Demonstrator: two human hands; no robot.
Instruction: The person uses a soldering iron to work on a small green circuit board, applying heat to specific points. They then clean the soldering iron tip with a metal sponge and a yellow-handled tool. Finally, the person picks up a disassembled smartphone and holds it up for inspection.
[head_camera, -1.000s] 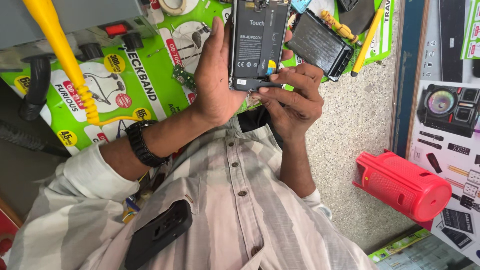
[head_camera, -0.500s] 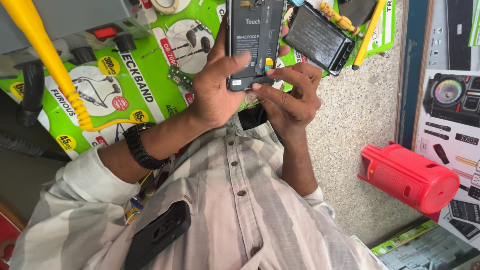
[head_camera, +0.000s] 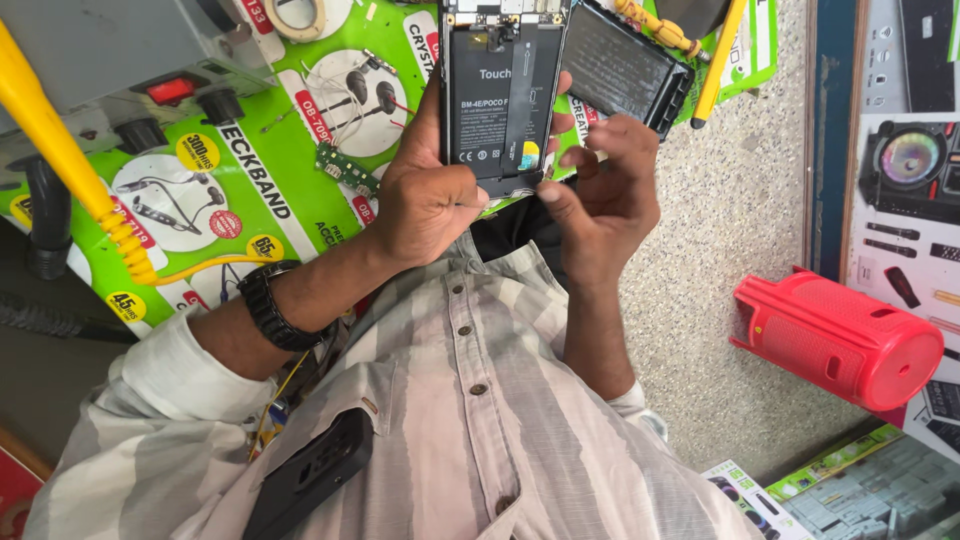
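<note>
Two hands meet over an opened phone (head_camera: 505, 90) held upright at the far middle of the view, its back cover off and the black battery showing; its top is cut off by the frame edge. At the far left a yellow coiled cable (head_camera: 60, 160) crosses a grey box with a red switch (head_camera: 170, 90), whose upper part is out of view. Beside it, a green printed sheet (head_camera: 260, 190) with round yellow stickers and pictures of earphones covers the surface, with a small green circuit board (head_camera: 345, 168) lying on it. The left hand (head_camera: 425, 205), a black watch (head_camera: 270, 305) on its wrist, is wrapped around the phone's left edge, thumb across the lower end. The right hand (head_camera: 600, 195) pinches the phone's bottom corner with curled fingers. Just right of the phone lies a black rectangular part (head_camera: 625, 65), hard to identify. Open speckled surface (head_camera: 730, 230) follows, then a red cylindrical speaker (head_camera: 835, 335) on its side near a printed poster (head_camera: 905, 170).
</note>
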